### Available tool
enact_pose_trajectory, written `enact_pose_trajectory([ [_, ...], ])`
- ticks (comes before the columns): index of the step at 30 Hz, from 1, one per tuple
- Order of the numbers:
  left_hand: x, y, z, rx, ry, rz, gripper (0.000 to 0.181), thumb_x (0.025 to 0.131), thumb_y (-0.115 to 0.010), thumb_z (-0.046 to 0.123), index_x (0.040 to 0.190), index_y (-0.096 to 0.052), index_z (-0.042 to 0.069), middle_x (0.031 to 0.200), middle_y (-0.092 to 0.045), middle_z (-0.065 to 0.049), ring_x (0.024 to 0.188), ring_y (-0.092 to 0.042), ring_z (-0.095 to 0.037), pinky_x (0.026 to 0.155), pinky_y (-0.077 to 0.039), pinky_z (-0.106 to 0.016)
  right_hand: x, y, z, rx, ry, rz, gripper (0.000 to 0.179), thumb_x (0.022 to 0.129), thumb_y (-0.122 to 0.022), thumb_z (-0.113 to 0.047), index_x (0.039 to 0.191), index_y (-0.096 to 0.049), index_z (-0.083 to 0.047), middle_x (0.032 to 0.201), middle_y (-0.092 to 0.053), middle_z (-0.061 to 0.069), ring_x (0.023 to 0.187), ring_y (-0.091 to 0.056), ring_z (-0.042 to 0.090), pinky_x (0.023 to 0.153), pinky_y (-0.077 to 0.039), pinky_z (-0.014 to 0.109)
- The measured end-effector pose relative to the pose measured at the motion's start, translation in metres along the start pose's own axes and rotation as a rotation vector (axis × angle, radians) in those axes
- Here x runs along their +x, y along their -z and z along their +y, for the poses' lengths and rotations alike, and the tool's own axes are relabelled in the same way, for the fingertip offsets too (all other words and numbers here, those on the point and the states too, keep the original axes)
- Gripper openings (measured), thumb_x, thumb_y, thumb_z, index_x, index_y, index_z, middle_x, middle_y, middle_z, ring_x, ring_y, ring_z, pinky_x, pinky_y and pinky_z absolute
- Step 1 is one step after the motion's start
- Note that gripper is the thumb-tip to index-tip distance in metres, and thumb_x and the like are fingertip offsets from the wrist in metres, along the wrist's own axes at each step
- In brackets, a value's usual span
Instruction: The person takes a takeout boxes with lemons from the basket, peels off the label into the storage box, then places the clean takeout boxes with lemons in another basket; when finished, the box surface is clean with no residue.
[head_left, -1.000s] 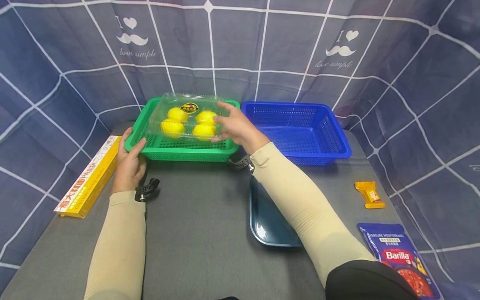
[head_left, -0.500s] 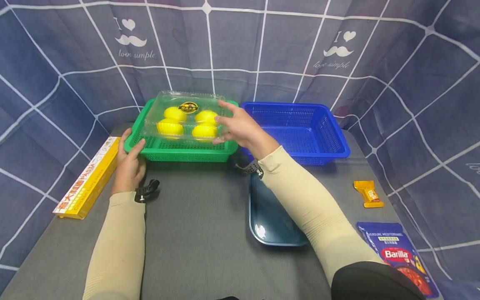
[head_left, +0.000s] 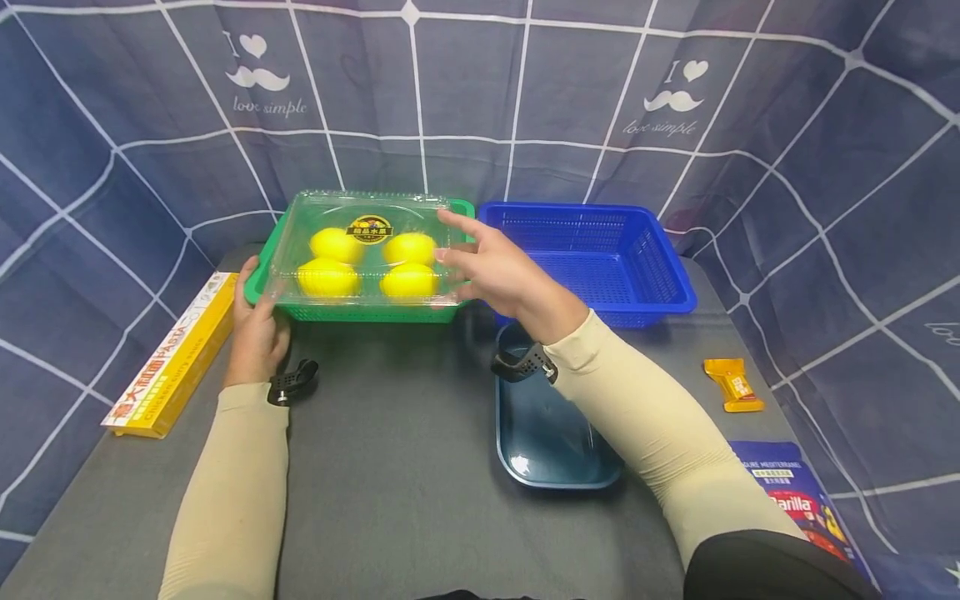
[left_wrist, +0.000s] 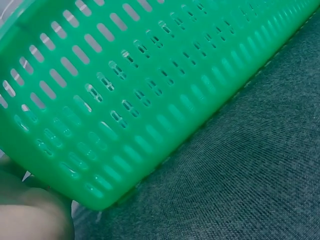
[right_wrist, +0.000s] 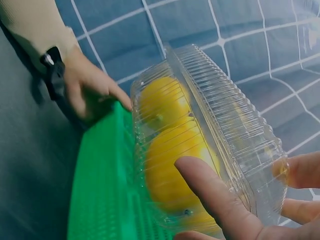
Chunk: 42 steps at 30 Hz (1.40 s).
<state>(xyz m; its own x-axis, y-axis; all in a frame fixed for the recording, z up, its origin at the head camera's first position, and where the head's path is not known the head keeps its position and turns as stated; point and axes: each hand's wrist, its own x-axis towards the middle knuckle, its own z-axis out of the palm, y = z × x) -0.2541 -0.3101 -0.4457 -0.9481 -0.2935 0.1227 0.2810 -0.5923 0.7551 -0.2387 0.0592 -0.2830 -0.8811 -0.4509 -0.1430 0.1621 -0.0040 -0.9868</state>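
Observation:
A clear plastic fruit box [head_left: 360, 298] with a dark round label holds several yellow lemons [head_left: 330, 277]. My right hand [head_left: 517, 279] grips its right end; in the right wrist view the thumb [right_wrist: 205, 182] lies along one side and other fingers [right_wrist: 302, 170] on the opposite side. The box hangs over the green basket [head_left: 367, 314], hiding most of its inside. My left hand [head_left: 258, 333] holds the basket's left end, thumb near the rim. In the left wrist view the basket's slotted wall [left_wrist: 145, 125] fills much of the picture, with part of the left hand [left_wrist: 35, 215] at its corner.
A blue basket [head_left: 577, 279] stands right of the green one. Before it lies a dark blue tray [head_left: 555, 442], partly under my right forearm. A pasta box [head_left: 176, 358] lies far left; a small orange packet [head_left: 735, 385] and a Barilla pouch [head_left: 787, 492] lie right.
The fruit box has come up towards me and a little left, looking larger. My right hand has moved with it, nearer and slightly right. My left hand has stayed on the green basket.

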Motion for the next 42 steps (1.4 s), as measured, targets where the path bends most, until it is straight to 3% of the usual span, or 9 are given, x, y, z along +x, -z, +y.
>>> enact_pose_trajectory([
  [7,-0.006,0.002,0.004,0.073,0.052,-0.039,0.078,0.096,-0.077,0.004,0.159,-0.040,0.031,0.160,-0.037,-0.007,0.143,-0.044,-0.022,0.105,-0.050,-0.031,-0.027,-0.006,0.010,0.119,0.008,-0.097,0.071,0.106,-0.058,0.002,0.167,-0.033,-0.025,0.158,-0.041,0.021,0.130,-0.056,0.046,0.081,-0.061,0.061],
  [12,-0.014,0.002,0.009,0.226,0.079,-0.046,0.076,0.100,-0.075,0.017,0.161,-0.035,0.037,0.162,-0.037,-0.003,0.145,-0.040,-0.022,0.109,-0.047,-0.030,-0.042,-0.009,0.017,0.121,0.000,-0.119,0.071,0.105,-0.061,0.001,0.166,-0.036,-0.025,0.159,-0.040,0.021,0.126,-0.060,0.044,0.079,-0.061,0.061],
  [16,-0.015,0.003,0.012,0.330,0.084,0.001,0.076,0.099,-0.077,0.025,0.161,-0.036,0.040,0.160,-0.041,0.003,0.142,-0.040,-0.016,0.114,-0.038,-0.026,-0.053,-0.011,0.021,0.097,-0.004,-0.129,0.070,0.105,-0.062,0.000,0.165,-0.037,-0.026,0.159,-0.041,0.019,0.127,-0.060,0.040,0.080,-0.061,0.061],
  [18,-0.012,0.003,0.012,0.302,0.083,0.020,0.076,0.098,-0.078,0.023,0.160,-0.037,0.037,0.159,-0.043,0.003,0.140,-0.041,-0.014,0.114,-0.036,-0.025,-0.058,-0.012,0.023,0.078,-0.001,-0.133,0.070,0.105,-0.061,0.000,0.165,-0.037,-0.026,0.159,-0.041,0.018,0.127,-0.060,0.039,0.081,-0.061,0.059],
  [23,-0.012,-0.005,0.013,0.196,0.042,0.036,0.073,0.097,-0.077,0.011,0.159,-0.041,0.026,0.153,-0.043,-0.002,0.132,-0.048,-0.015,0.107,-0.045,-0.022,-0.068,-0.012,0.029,0.055,0.013,-0.152,0.072,0.105,-0.062,0.000,0.167,-0.033,-0.021,0.157,-0.044,0.019,0.125,-0.061,0.042,0.081,-0.062,0.057],
  [29,-0.021,-0.016,0.018,0.276,0.012,0.005,0.070,0.103,-0.069,0.013,0.163,-0.033,0.020,0.158,-0.035,-0.011,0.132,-0.045,-0.015,0.106,-0.043,-0.021,-0.081,-0.006,0.038,0.025,0.016,-0.157,0.070,0.105,-0.062,-0.001,0.166,-0.034,-0.021,0.157,-0.045,0.017,0.126,-0.060,0.042,0.083,-0.062,0.055],
  [35,-0.022,-0.017,0.018,0.328,-0.001,0.030,0.070,0.103,-0.070,0.014,0.163,-0.035,0.020,0.155,-0.039,-0.013,0.128,-0.048,-0.014,0.108,-0.041,-0.021,-0.095,-0.004,0.047,-0.022,0.005,-0.163,0.069,0.105,-0.062,-0.002,0.166,-0.035,-0.020,0.160,-0.041,0.020,0.128,-0.060,0.038,0.082,-0.062,0.052],
  [38,-0.020,-0.016,0.016,0.312,-0.006,0.044,0.070,0.102,-0.071,0.013,0.162,-0.037,0.019,0.154,-0.040,-0.014,0.126,-0.049,-0.015,0.109,-0.041,-0.024,-0.100,-0.004,0.053,-0.017,-0.009,-0.174,0.069,0.105,-0.063,-0.003,0.166,-0.035,-0.020,0.160,-0.039,0.021,0.127,-0.059,0.040,0.082,-0.062,0.054],
  [42,-0.016,-0.012,0.010,0.199,-0.027,0.027,0.068,0.102,-0.069,0.006,0.161,-0.037,0.017,0.156,-0.038,-0.017,0.131,-0.050,-0.021,0.106,-0.047,-0.026,-0.105,-0.003,0.061,-0.042,-0.026,-0.174,0.070,0.104,-0.065,-0.004,0.165,-0.036,-0.022,0.160,-0.039,0.021,0.126,-0.059,0.041,0.081,-0.063,0.052],
])
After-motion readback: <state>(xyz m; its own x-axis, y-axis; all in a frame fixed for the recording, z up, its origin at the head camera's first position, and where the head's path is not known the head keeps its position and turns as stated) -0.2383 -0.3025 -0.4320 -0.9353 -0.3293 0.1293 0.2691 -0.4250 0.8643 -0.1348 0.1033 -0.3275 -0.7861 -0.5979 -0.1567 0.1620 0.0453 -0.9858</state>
